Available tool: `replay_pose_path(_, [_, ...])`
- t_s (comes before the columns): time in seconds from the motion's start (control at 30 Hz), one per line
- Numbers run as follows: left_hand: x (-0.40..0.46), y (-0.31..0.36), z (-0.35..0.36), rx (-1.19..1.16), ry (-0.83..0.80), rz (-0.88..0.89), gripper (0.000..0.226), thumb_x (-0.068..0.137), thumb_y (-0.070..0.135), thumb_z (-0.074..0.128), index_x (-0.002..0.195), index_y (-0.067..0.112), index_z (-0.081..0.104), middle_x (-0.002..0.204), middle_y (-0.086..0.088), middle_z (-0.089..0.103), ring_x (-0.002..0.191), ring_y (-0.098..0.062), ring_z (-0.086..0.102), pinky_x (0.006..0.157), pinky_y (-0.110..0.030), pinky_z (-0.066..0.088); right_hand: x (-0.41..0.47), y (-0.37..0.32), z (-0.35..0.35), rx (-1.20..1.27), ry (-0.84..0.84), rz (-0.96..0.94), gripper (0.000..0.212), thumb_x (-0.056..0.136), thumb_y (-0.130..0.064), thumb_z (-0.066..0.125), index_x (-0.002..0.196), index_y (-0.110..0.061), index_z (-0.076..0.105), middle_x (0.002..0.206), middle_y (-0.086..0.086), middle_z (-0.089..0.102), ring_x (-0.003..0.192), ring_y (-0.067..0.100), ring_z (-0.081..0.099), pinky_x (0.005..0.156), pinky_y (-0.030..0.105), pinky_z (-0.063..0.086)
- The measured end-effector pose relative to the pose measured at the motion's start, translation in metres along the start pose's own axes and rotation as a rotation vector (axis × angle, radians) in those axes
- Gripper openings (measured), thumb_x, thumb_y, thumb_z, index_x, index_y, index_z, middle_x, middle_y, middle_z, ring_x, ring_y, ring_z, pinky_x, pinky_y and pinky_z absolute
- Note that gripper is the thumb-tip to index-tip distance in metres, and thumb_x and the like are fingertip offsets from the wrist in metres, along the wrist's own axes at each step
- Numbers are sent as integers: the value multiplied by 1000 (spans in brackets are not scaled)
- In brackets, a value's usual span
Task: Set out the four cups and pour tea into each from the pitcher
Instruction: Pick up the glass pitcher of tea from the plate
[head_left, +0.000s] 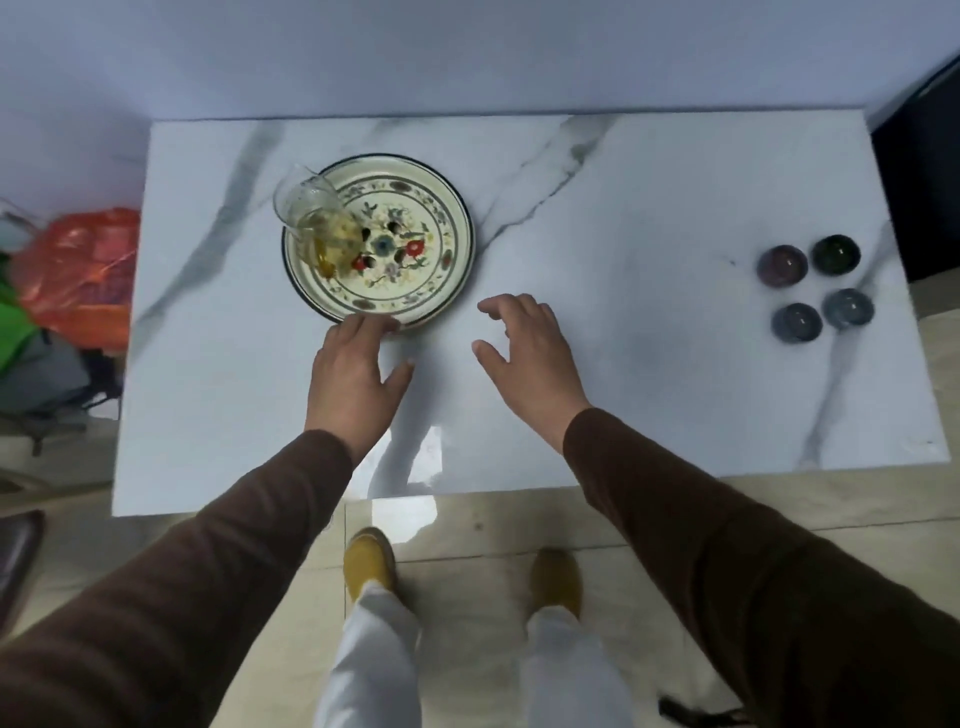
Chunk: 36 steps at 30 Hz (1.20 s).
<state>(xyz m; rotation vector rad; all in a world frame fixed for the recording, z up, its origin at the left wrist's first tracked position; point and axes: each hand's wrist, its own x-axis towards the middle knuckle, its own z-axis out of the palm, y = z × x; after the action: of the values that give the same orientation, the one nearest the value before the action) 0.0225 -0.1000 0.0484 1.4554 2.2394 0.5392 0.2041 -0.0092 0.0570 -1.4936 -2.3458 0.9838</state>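
Note:
A clear glass pitcher (317, 223) with yellow tea stands on the left part of a round floral tray (447, 244) on the marble table (623, 208). Several small dark cups sit grouped at the table's right side: a purple cup (784, 265), a dark green cup (836, 253), and two grey-blue cups (797, 322) (848, 308). My left hand (353, 374) rests at the tray's near rim, fingertips touching it, holding nothing. My right hand (530, 348) hovers open over bare table just right of the tray, well left of the cups.
An orange plastic bag (78, 270) and green and grey items lie on the floor left of the table. A dark object (919, 171) stands beyond the table's right edge. My feet in yellow shoes (369, 564) stand at the near edge.

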Motion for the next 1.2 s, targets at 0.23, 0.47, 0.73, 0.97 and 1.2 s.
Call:
replay_pose_path(0.23, [34, -79, -47, 3, -35, -19, 41, 85, 23, 67, 123, 12, 59, 116, -8, 60, 110, -30, 55, 97, -43, 45, 37, -61, 57, 78, 0, 46, 38, 92, -24, 63, 128, -17, 56, 127, 1, 57, 114, 19, 51, 98, 35, 46])
replay_pose_path(0.47, [65, -108, -56, 57, -59, -41, 42, 85, 23, 68, 124, 13, 58, 117, -10, 60, 112, -31, 54, 97, -44, 45, 82, -91, 91, 193, -26, 69, 36, 91, -23, 63, 126, -14, 58, 127, 4, 56, 118, 24, 52, 100, 43, 46])
replay_pose_path(0.73, [105, -127, -52, 135, -110, -30, 45, 85, 25, 66, 127, 11, 55, 123, -12, 57, 119, -34, 49, 102, -45, 42, 122, -107, 121, 373, -51, 202, 35, 93, -34, 64, 121, -14, 60, 127, 4, 55, 116, 24, 54, 100, 42, 45])
replay_pose_path(0.97, [124, -144, -50, 134, -122, -13, 45, 85, 24, 66, 126, 11, 56, 122, -12, 57, 118, -33, 49, 100, -45, 42, 136, -123, 150, 659, -14, 376, 28, 98, -37, 55, 103, -10, 61, 107, 9, 66, 89, 24, 67, 89, 47, 53])
replay_pose_path(1.2, [127, -140, -47, 120, -133, 22, 46, 84, 23, 67, 126, 9, 55, 122, -13, 57, 118, -34, 48, 100, -46, 41, 133, -128, 151, 808, 96, 430, 15, 103, -22, 46, 94, -15, 56, 78, -3, 57, 73, 16, 55, 84, 46, 53])
